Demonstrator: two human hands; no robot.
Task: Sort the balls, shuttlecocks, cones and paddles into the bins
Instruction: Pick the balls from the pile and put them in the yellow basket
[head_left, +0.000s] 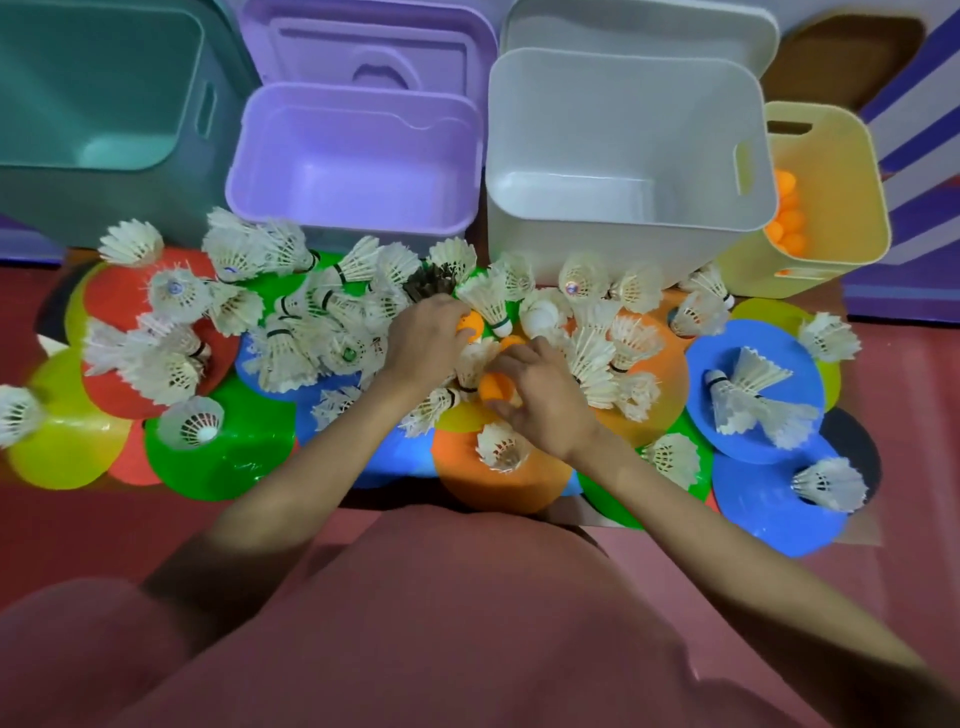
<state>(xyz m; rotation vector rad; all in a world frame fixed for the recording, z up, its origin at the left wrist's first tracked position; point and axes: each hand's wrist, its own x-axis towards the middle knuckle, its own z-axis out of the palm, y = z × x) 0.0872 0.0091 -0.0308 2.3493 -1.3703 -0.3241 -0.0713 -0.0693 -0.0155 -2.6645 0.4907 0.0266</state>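
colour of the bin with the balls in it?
Pale yellow bin, far right in the head view; orange balls inside.

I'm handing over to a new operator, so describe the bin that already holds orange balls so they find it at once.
Look along the row of bins at the back: teal bin, purple bin, white bin. Just past the white one, at the far right, stands the yellow bin. It is the narrowest, and the only one with orange balls showing inside.
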